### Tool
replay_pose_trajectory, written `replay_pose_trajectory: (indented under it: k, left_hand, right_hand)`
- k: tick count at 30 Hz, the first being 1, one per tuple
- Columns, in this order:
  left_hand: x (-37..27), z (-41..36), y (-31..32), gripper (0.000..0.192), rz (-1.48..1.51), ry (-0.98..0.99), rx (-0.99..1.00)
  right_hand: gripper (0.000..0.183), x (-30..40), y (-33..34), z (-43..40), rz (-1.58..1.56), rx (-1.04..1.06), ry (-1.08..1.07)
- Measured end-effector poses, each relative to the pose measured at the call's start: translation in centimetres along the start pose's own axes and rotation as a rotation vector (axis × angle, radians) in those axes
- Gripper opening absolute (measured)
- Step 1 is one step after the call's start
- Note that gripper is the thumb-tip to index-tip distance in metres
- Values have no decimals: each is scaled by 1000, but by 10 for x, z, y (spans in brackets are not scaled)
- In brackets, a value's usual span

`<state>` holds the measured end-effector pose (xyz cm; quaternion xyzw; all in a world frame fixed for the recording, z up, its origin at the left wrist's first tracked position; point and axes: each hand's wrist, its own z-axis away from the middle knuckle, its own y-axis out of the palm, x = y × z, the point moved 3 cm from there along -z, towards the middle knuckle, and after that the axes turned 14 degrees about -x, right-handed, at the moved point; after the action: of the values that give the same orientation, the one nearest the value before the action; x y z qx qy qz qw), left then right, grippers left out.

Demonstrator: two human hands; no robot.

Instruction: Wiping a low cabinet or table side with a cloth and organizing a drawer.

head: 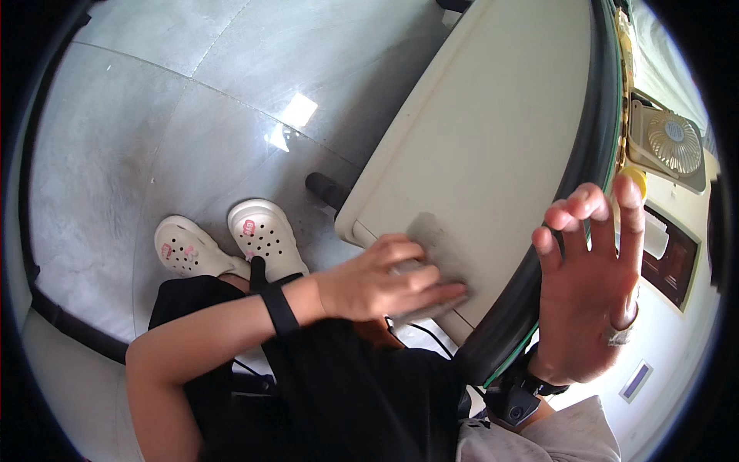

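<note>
My left hand (384, 280) is closed on a grey cloth (432, 234), blurred by motion. The cloth lies against a cream-coloured panel (496, 115), near its lower corner; part of it is hidden under my fingers. My right hand (583, 300) is raised at the right, palm towards the camera and fingers apart, with nothing in it. A pale band (620, 335) shows near the base of its thumb. Behind that hand runs a thick dark rounded rim (592, 110) edged with a thin green line.
A small fan (672, 141) stands beyond the dark rim, near a yellow round object (635, 176) and a dark recess (678, 254). A black foot (326, 190) sticks out beside the panel. White clogs (262, 231) are on my feet over grey floor tiles (190, 127). A dark cable (433, 335) hangs below the panel.
</note>
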<state>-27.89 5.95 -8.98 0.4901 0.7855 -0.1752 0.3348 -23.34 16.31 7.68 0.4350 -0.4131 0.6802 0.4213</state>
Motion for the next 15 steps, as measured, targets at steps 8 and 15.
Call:
replay_pose_trajectory:
  k: [8, 15]
  left_hand:
    - [27, 36, -16, 44, -181, -128, 310]
    - [15, 2, 9, 56, -195, -133, 203]
  right_hand:
    - [79, -3, 4, -5, 78, 9, -29]
    - [78, 3, 5, -5, 147, 65, -82]
